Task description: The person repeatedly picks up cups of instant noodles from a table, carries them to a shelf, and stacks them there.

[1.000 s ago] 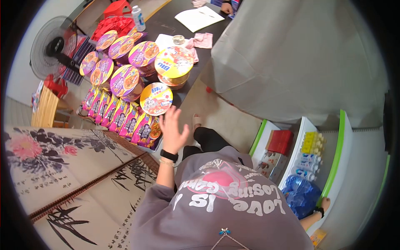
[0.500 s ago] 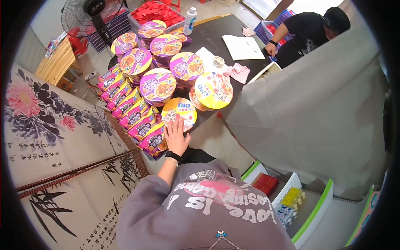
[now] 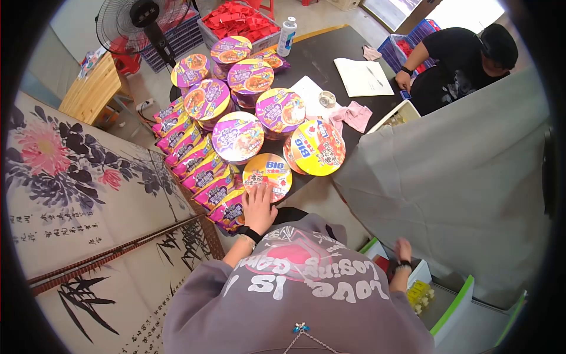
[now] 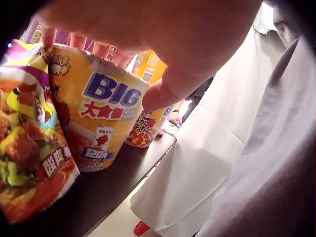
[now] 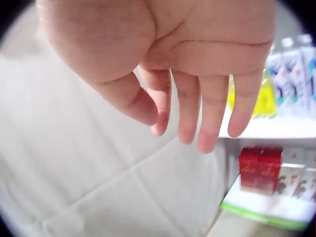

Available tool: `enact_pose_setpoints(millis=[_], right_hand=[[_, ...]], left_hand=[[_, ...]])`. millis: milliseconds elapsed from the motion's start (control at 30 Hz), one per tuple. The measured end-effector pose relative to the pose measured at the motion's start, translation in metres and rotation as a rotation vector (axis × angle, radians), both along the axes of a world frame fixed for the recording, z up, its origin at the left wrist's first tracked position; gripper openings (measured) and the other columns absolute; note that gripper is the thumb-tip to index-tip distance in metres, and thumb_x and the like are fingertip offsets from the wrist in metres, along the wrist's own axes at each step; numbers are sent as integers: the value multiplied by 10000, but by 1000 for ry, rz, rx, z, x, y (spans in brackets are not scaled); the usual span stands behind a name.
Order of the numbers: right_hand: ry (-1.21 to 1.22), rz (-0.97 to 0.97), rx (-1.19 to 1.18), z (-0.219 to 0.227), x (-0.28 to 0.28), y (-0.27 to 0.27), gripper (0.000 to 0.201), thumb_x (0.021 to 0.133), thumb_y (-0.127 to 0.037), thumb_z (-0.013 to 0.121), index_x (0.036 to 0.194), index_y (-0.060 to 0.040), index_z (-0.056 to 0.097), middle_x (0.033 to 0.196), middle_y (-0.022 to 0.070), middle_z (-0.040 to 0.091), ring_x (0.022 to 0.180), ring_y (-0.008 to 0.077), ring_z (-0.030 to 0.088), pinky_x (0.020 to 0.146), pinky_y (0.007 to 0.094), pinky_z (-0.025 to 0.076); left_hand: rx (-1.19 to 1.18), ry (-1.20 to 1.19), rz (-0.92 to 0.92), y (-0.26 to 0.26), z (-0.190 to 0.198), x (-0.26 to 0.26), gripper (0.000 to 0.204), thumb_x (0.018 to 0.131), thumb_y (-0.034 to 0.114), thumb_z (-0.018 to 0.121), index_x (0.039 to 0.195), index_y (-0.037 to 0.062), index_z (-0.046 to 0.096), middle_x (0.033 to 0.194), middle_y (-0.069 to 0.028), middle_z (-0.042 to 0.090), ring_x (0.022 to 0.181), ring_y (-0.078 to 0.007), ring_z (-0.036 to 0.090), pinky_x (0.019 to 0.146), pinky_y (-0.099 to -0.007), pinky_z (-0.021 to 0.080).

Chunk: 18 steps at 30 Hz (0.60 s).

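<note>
My left hand rests on the near part of a yellow-lidded instant noodle cup at the table's near edge. In the left wrist view its fingertips lie along the top of that cup, with the thumb at the side. Just right of it stands another yellow-lidded cup. Purple-lidded noodle cups are grouped behind, and a row of pink noodle packets lines their left. My right hand hangs with loose fingers and holds nothing, in front of a grey curtain and near a shelf.
White shelves with green edges at lower right hold yellow bottles and red boxes. A bottle, an open notebook and a pink cloth lie on the dark table. A person in black sits beyond the grey curtain.
My left hand has come down onto the cup's lid. My right hand has moved from the lower shelf by the blue bottles toward the curtain. The head view has turned up toward the table.
</note>
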State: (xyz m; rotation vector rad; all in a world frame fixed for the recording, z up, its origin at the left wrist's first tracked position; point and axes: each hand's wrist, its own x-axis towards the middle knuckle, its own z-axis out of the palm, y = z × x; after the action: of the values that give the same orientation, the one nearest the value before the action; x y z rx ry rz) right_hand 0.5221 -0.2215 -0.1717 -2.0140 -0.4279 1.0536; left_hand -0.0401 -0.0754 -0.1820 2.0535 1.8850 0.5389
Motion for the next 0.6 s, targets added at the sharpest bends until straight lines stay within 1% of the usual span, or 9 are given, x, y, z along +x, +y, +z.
enact_pose_setpoints(millis=[100, 167, 200, 267, 333, 367, 500, 567, 600], right_hand=[[-259, 479, -26, -4, -87, 120, 248, 866, -254, 538, 944, -26, 596, 688, -13, 528, 595, 71, 466, 521, 217, 375], [-281, 750, 36, 4, -144, 179, 300, 882, -245, 518, 1049, -4, 581, 953, 64, 610, 891, 147, 542, 804, 263, 416], [-407, 924, 212, 15, -175, 200, 345, 900, -292, 493, 1134, -43, 544, 1048, 27, 584, 933, 85, 522, 734, 204, 401], [-152, 881, 200, 32, -222, 236, 396, 907, -287, 473, 1224, -49, 478, 1203, 64, 515, 1110, 158, 467, 882, 273, 377], [163, 776, 147, 48, -253, 266, 469, 918, -324, 443, 1313, -80, 370, 1270, 37, 456, 1163, 138, 419, 899, 305, 375], [168, 780, 150, 48, -266, 277, 469, 918, -324, 443, 1313, -80, 370, 1270, 37, 456, 1163, 138, 419, 899, 305, 375], [646, 607, 392, 37, -293, 304, 543, 896, -317, 497, 1338, -72, 298, 1256, 30, 460, 1128, 107, 441, 887, 307, 402], [608, 842, 365, 37, -300, 307, 548, 864, -226, 564, 1313, -36, 314, 1203, 55, 502, 1068, 113, 499, 875, 282, 426], [684, 750, 325, 57, -308, 302, 552, 833, -159, 604, 1285, -9, 324, 1152, 69, 538, 990, 114, 552, 866, 257, 442]], left_hand=[[29, -21, -5, 5, 7, -5, 479, 688, 215, 588, 1143, 101, 493, 1183, -69, 480, 1128, -253, 404, 980, -516, 230], [-36, -108, -16, 12, 10, -10, 398, 713, 225, 576, 1086, 95, 529, 1131, -49, 519, 1084, -228, 440, 981, -511, 231], [-9, -122, -29, 16, 14, -13, 331, 740, 235, 564, 1038, 90, 553, 1084, -47, 549, 1039, -220, 474, 982, -508, 229], [-48, -112, -37, 21, 17, -16, 319, 749, 240, 560, 1030, 89, 558, 1073, -52, 555, 1031, -224, 484, 982, -508, 228], [-125, -96, -63, 24, 21, -15, 298, 766, 245, 547, 1018, 86, 564, 1055, -69, 566, 1013, -234, 506, 981, -512, 224], [-124, -90, -59, 24, 22, -14, 298, 766, 245, 547, 1018, 86, 564, 1055, -69, 566, 1013, -234, 506, 981, -512, 224], [-132, 47, -94, 17, 10, -6, 374, 740, 287, 570, 1048, 77, 545, 1133, -110, 529, 1071, -270, 475, 951, -517, 279], [-168, 83, -151, 11, 5, -3, 520, 709, 336, 600, 1142, 73, 480, 1263, -143, 423, 1170, -315, 390, 946, -516, 298], [-294, 100, -171, 11, 4, -2, 649, 689, 371, 619, 1224, 75, 402, 1344, -159, 316, 1238, -346, 298, 958, -518, 289]])
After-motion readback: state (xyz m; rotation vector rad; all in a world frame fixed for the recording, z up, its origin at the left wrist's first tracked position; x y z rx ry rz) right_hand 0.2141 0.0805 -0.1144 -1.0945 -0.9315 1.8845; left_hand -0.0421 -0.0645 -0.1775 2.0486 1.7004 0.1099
